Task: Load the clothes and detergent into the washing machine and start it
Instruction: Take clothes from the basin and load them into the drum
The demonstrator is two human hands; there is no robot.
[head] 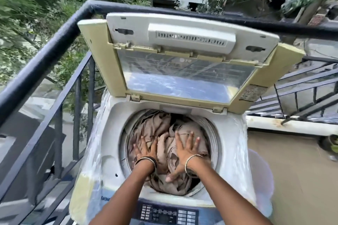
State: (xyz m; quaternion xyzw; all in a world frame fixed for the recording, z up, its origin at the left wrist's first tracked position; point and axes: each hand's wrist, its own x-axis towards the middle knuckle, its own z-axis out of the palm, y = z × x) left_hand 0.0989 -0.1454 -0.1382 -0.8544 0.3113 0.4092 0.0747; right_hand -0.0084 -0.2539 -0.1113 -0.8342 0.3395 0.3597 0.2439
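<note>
A white top-loading washing machine [232,142] stands before me with its lid [182,56] folded up and back. Beige and brown clothes [157,124] fill the round drum. My left hand [145,147] lies flat on the clothes at the drum's left, fingers straight and spread. My right hand [184,150] presses on the pile to the right of it, fingers spread, thumb pointing down toward me. Both wrists wear bangles. The control panel [168,213] with its buttons sits at the near edge, between my forearms. No detergent is in view.
A dark metal railing [54,45] runs along the left and behind the machine, with trees beyond. More railing [301,93] and a tan balcony floor [292,170] lie to the right. A pale round tub [263,170] shows behind the machine's right side.
</note>
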